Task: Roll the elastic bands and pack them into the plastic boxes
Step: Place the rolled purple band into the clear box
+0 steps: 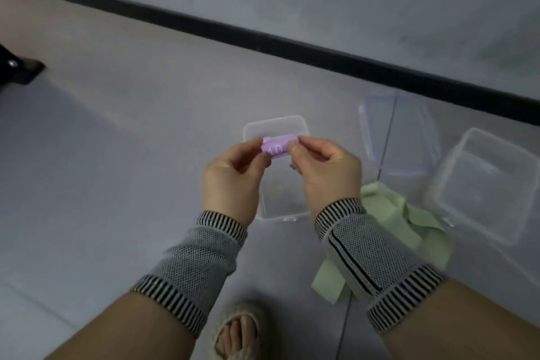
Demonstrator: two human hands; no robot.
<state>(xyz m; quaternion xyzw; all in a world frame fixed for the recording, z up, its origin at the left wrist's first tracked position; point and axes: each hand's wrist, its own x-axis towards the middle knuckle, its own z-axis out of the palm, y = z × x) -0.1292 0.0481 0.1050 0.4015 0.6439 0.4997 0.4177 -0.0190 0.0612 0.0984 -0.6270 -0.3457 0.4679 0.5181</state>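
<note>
Purple elastic band (277, 149), rolled into a tight little bundle, sits pinched at both ends: the left hand (233, 175) has thumb and fingers curled onto its left end, the right hand (324, 172) nips the right end the same way, both grips closed on the band with nothing slack hanging between them. It looks like the rolling of this one is about finished and packing comes next. The roll is held in the air right over the open clear box (277, 215), above that box's far wall, so the move called for is a short drop down and a release with the roll kept snug so it doesn't spring loose. Right of that box, a pale green band (388, 219) lies loose and unrolled on the floor, partly under the right forearm. Further right of the box stands a second clear box (482, 184), with a clear lid (400, 137) lying flat between the two, toward the wall.
</note>
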